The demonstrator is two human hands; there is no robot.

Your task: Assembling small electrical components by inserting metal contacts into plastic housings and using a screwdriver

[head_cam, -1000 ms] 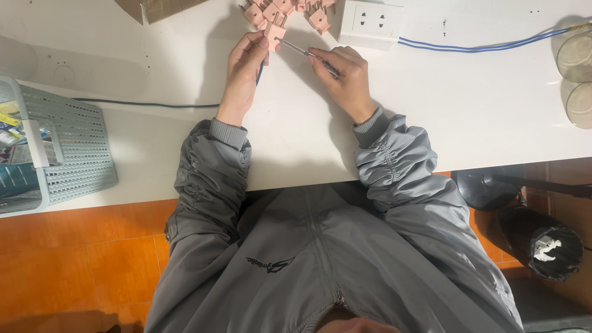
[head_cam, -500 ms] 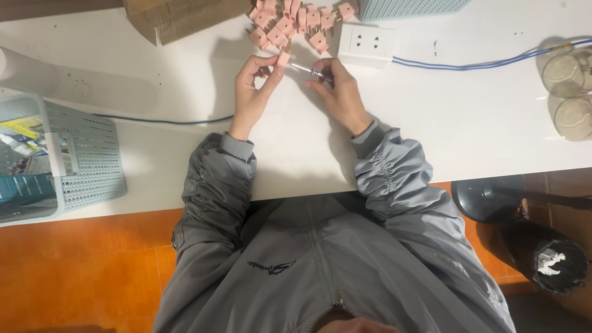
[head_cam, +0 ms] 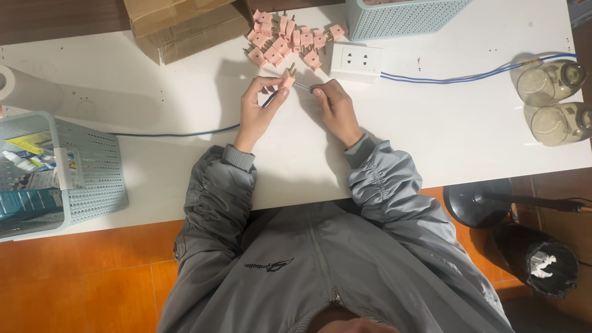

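My left hand (head_cam: 258,111) pinches a small pink plug adapter (head_cam: 288,79) above the white table (head_cam: 431,142); a thin dark tool or wire also runs through its fingers. My right hand (head_cam: 336,108) grips a slim metal tool (head_cam: 302,87) whose tip meets the adapter. Just beyond both hands lies a pile of several more pink plug adapters (head_cam: 290,40). A white socket block (head_cam: 356,61) sits to the right of the pile, close to my right hand.
A blue cable (head_cam: 468,77) runs right from the socket block. Two glass jars (head_cam: 552,102) stand at the right edge. A cardboard box (head_cam: 185,24) and a pale blue basket (head_cam: 407,15) sit at the back. Another basket (head_cam: 55,172) holding packets stands left. A dark wire (head_cam: 172,133) crosses the table.
The view has tilted so more of the table's far side shows. Both hands stay together on the adapter, now held slightly nearer to me from the pile.
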